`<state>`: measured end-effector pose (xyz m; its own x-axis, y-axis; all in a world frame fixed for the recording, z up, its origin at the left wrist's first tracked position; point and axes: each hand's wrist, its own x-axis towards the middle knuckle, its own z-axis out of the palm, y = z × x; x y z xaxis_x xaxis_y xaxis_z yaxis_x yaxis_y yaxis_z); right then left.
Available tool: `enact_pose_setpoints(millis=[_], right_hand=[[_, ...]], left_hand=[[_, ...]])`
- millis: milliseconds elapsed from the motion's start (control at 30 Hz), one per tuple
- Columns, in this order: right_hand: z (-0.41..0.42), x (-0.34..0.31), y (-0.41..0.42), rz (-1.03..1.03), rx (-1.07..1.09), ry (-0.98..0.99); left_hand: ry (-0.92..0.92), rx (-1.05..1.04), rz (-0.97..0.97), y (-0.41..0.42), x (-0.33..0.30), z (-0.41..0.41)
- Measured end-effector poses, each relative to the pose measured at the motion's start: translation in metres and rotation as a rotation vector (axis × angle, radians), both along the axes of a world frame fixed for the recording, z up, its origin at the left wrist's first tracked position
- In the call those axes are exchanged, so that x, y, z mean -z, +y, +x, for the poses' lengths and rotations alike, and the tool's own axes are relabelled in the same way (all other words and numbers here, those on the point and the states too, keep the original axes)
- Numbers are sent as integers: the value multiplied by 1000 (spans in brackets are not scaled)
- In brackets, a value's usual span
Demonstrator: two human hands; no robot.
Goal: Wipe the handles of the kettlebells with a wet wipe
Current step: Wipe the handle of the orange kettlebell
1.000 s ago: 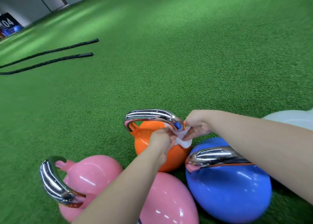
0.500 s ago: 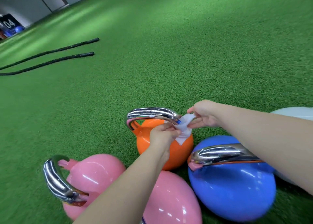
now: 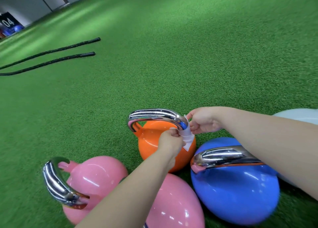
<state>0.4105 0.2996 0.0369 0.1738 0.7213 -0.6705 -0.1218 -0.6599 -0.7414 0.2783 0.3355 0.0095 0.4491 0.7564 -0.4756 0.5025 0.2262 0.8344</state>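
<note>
Orange kettlebell point(image 3: 154, 141), upright on green turf point(image 3: 189, 55), chrome handle point(image 3: 154, 115) uppermost; wet wipe point(image 3: 186, 136) draped at the handle's right end; your left hand point(image 3: 170, 141) pinches its lower part; your right hand point(image 3: 203, 120) pinches its upper edge; blue kettlebell point(image 3: 235, 191) just beside, right; two pink kettlebells point(image 3: 96, 177) nearer you; black ropes point(image 3: 51, 57) well apart, far left.

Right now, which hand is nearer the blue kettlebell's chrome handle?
Right. The right hand sits beyond the blue kettlebell's handle, its forearm crossing over it, pinching the wet wipe. The left hand pinches the wipe further left, before the orange kettlebell.
</note>
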Motion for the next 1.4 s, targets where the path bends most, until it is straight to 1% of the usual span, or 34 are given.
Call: enact_pose_setpoints(millis=[67, 133, 200, 267, 333, 400, 500, 567, 600, 667, 733, 833, 900, 1000, 1100, 1233, 1400], right_hand=[[-5, -4, -2, 12, -5, 27], [-6, -2, -2, 3, -32, 18], [-9, 5, 1, -11, -119, 14], [-10, 9, 3, -50, -153, 2], [-12, 4, 2, -73, -128, -14], [-10, 6, 1, -53, -79, -11], [-9, 8, 0, -87, -12, 45], [-12, 6, 1, -99, -1, 69], [-13, 6, 1, -93, 0, 63], [-12, 3, 0, -75, -2, 1], [-11, 0, 0, -82, -31, -112], [-6, -5, 0, -63, -118, -426], [-7, -8, -1, 8, -175, -543], [-9, -8, -1, 80, -235, -606], [-6, -7, -1, 143, -207, -582], [-1, -7, -3, 225, -154, -473], [-1, -11, -2, 306, -121, -486]], left_hand=[[2, 2, -30, -1, 1, 2], [-46, -13, -53, -3, -2, 2], [-75, -24, -53, -4, -5, 2], [-84, -19, -36, -3, -6, 1], [-104, -40, -30, -2, -6, 1], [-133, -84, -22, 0, -10, 2], [-181, -127, -22, 5, -11, 4], [-142, -92, 12, 5, -11, 2], [-96, -58, 61, 5, -10, 1], [-30, 16, 163, 2, -9, 0], [7, 30, 216, 1, -7, 0], [29, -4, 273, 5, -5, 1], [-4, -40, 256, 6, -4, 1], [-64, -90, 215, 4, -6, 2], [-128, -141, 156, 3, -9, 2], [-235, -207, 25, 1, -16, 2], [-364, -295, -108, 2, -28, 2]])
